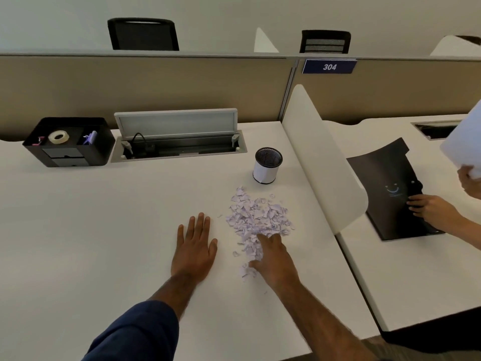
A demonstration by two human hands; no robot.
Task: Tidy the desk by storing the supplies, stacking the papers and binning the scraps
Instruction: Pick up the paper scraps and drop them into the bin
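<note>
A heap of pale lilac paper scraps (256,217) lies on the white desk (91,230), right of centre. My right hand (273,259) rests on the near edge of the heap, fingers spread over the scraps. My left hand (195,246) lies flat and open on the bare desk just left of the heap, not touching it. Behind the heap stands a small mesh cup (267,165) with a white band. At the back left sits a black desk organiser (69,142) with a roll of tape (58,137) and small supplies in it.
An open cable tray (179,142) with its lid raised runs along the back. A white divider (320,157) separates the neighbouring desk, where another person's hands (429,209) hold a black folder (390,188) and white sheets (466,144). Chairs stand behind the partition.
</note>
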